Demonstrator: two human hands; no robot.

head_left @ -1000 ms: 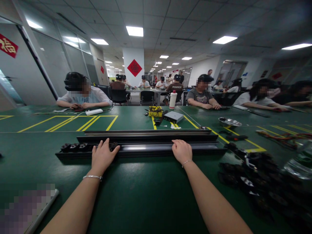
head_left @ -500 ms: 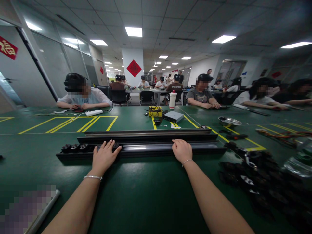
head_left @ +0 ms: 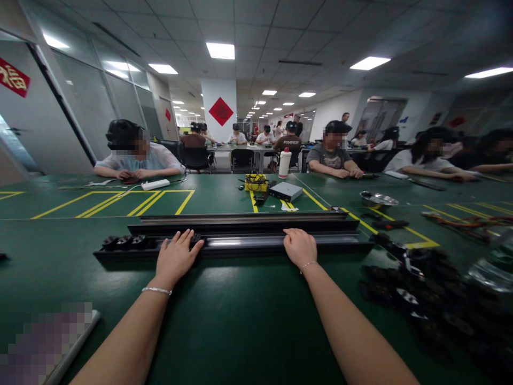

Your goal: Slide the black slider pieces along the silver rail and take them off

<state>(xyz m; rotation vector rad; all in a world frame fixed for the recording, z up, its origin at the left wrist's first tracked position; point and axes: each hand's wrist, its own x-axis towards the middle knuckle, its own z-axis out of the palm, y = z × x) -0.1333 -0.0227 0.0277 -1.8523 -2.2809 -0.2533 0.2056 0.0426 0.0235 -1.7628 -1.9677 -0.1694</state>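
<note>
A long black rail [head_left: 248, 243] with a shiny inner channel lies across the green table in front of me. My left hand [head_left: 176, 259] rests over its left half, fingers spread. Beside that thumb and forefinger, a small black part [head_left: 196, 238] shows in the channel, partly covered by the hand. Several similar black parts [head_left: 122, 242] sit in a row at the rail's left end. On the right half, my right hand [head_left: 300, 248] grips the rail with its fingers curled over the near edge; the fingertips are mostly hidden.
Behind lies a second black rail [head_left: 244, 227]. A heap of black parts [head_left: 433, 299] covers the right side, near a metal bowl [head_left: 379, 200] and a clear bottle [head_left: 495, 264]. Farther back are a grey box [head_left: 286, 191] and a white bottle [head_left: 284, 163]. Several people sit across the table.
My left hand has slid slightly right along the rail, and the small black part beside it has shifted right too. My right hand stays in place on the rail.
</note>
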